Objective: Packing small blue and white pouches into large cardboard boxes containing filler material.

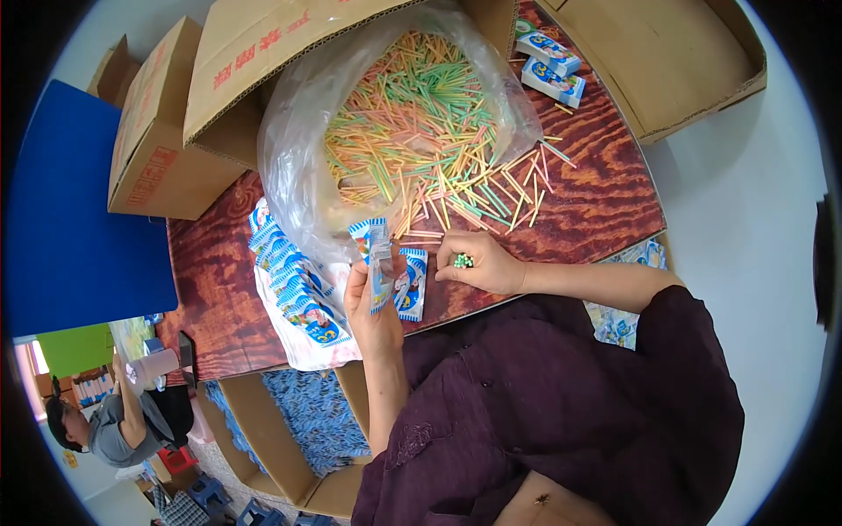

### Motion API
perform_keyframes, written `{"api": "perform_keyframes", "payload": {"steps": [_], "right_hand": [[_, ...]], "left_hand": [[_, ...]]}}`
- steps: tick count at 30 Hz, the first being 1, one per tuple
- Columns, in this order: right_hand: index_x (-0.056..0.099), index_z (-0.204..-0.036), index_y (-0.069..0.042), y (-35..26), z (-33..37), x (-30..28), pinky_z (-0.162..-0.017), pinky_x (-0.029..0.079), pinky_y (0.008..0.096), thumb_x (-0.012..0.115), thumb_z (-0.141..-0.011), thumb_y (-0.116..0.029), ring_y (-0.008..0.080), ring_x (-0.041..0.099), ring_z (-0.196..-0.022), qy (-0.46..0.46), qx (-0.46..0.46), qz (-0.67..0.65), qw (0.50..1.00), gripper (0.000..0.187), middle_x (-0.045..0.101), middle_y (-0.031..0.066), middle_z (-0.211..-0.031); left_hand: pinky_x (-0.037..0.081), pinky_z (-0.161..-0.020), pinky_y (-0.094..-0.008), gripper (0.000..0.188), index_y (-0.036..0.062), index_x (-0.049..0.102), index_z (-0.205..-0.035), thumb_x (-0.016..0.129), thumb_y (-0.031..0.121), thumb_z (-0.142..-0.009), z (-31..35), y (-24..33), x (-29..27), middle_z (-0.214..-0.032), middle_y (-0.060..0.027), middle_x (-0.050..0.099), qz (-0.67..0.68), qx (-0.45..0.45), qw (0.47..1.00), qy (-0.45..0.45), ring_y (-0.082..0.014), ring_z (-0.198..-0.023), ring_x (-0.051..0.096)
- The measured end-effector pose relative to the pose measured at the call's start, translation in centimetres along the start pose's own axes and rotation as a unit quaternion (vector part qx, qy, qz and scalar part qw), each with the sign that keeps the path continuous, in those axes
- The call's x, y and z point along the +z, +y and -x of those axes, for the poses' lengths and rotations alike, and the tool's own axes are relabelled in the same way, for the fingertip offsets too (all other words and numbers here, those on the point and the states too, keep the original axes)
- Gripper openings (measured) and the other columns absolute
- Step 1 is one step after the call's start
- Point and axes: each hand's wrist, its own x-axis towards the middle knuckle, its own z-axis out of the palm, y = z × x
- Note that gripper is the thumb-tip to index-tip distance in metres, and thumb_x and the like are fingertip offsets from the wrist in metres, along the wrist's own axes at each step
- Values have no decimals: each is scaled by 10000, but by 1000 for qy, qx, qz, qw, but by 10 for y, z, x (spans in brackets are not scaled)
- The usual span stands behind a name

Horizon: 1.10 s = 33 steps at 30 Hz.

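My left hand (375, 331) pinches a small blue-and-white wrapper packet (379, 263) with a clear middle and holds it up. Closed round a small bundle of thin candy-like sticks (463, 260), my right hand (493, 266) rests by the table's near edge; pale green and white stick ends show. Between the hands lies another packet (410, 285) of the same kind. Just beyond them, pink, yellow, orange and green sticks (412, 114) spill from a clear plastic bag (303, 167) onto the table. An overlapping row of wrappers (294, 280) lies left of my left hand on a white sheet.
A cardboard box (254, 53) surrounds the bag. Small blue-and-white boxes (553, 79) stand at the far right, near a large open carton (675, 61). Below the table edge, a carton holds many blue packets (316, 421). Another person (123, 430) sits at the lower left.
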Motion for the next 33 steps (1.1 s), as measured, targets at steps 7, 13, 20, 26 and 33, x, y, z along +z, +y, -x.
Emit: {"api": "perform_keyframes", "payload": {"steps": [7, 13, 20, 26, 33], "right_hand": [[580, -831, 3, 3, 0, 2, -719, 470, 331, 666, -818, -105, 226, 604, -773, -6, -5, 7, 1000, 138, 616, 98, -822], [552, -1007, -12, 13, 7, 5, -749, 475, 327, 618, -852, -151, 195, 612, -824, 10, 12, -8, 1000, 219, 614, 85, -865], [520, -1066, -15, 13, 6, 10, -796, 463, 318, 616, -861, -127, 178, 578, -861, 58, 0, -87, 995, 253, 567, 69, -937], [556, -975, -30, -3, 4, -3, -718, 451, 264, 680, -834, -73, 96, 558, -713, 22, 54, -3, 998, 193, 594, 34, -783], [588, -952, -25, -2, 7, -7, -628, 446, 275, 679, -822, -90, 108, 537, -641, -15, 50, -20, 998, 171, 539, 44, -689]], "left_hand": [[474, -876, -325, 139, -4, 611, -1013, 573, 74, -904, 16, 1, -1, -1028, -114, 658, -44, -16, 999, 11, -193, -937, 626], [428, -888, -354, 99, -4, 665, -849, 662, -26, -753, 15, -4, 41, -1018, -85, 670, -475, 211, 841, -152, -259, -987, 585], [458, -866, -364, 118, -8, 658, -860, 682, -20, -746, 3, -18, 51, -971, -109, 671, -484, 273, 821, -128, -262, -991, 590], [456, -858, -297, 78, -49, 630, -908, 627, 8, -855, -59, 36, 75, -1143, -113, 620, -340, 173, 924, 38, -186, -1000, 590], [426, -835, -234, 75, -57, 625, -912, 585, 5, -893, -43, 29, 44, -1115, -71, 613, -250, 104, 962, 27, -112, -932, 555]]}}
